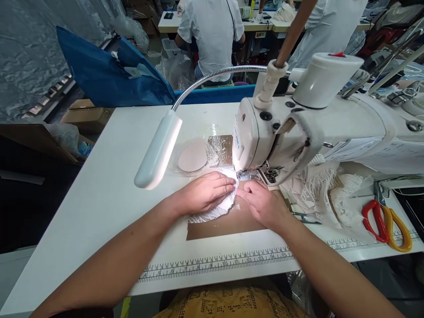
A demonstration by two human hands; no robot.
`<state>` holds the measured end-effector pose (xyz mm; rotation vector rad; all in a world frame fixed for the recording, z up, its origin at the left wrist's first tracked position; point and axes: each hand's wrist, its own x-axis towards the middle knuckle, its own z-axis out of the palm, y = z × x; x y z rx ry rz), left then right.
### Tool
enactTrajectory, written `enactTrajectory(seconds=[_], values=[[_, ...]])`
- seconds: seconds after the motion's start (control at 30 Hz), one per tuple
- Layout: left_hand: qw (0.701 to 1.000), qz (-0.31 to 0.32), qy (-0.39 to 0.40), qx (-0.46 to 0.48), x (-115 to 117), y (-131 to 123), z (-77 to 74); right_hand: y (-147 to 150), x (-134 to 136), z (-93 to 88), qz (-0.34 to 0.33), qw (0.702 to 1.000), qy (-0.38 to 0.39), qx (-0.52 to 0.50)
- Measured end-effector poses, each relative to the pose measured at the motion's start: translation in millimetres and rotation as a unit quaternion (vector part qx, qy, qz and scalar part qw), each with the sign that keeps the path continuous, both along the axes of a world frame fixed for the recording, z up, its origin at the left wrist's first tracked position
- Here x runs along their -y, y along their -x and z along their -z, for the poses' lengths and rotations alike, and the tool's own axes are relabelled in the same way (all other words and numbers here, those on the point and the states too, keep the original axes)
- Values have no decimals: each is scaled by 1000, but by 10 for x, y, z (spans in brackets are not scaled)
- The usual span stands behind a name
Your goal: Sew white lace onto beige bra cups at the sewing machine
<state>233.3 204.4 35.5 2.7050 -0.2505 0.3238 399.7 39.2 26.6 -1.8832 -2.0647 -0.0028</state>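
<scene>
White lace (209,215) under left hand (212,189), numbered ruler (218,264), blurred lettering (237,136)

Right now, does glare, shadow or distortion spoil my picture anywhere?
Head view: bright light washes out the white fabric near the left hand; glints fleck the shiny brown patch beyond; deep shadow fills the mid-left edge; the wide lens seems to stretch both forearms.

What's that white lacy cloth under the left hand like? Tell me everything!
The white lacy cloth looks thin, with a patterned, curved near edge. It lies mostly flat over a brown patch, close by the sewing machine's head. The left hand rests on it, hiding much; the right hand has a fingertip at its right edge.
</scene>
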Motion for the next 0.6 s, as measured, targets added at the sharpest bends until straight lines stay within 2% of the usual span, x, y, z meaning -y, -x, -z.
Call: enactTrajectory(seconds=[0.23, 0.6], values=[[998, 19, -55, -7, 15, -7, -26, -19, 20, -24, -25, 999, 2, 34], [994, -80, -70, -11, 228, -22, -19, 12, 9, 2, 14, 999, -9, 43]])
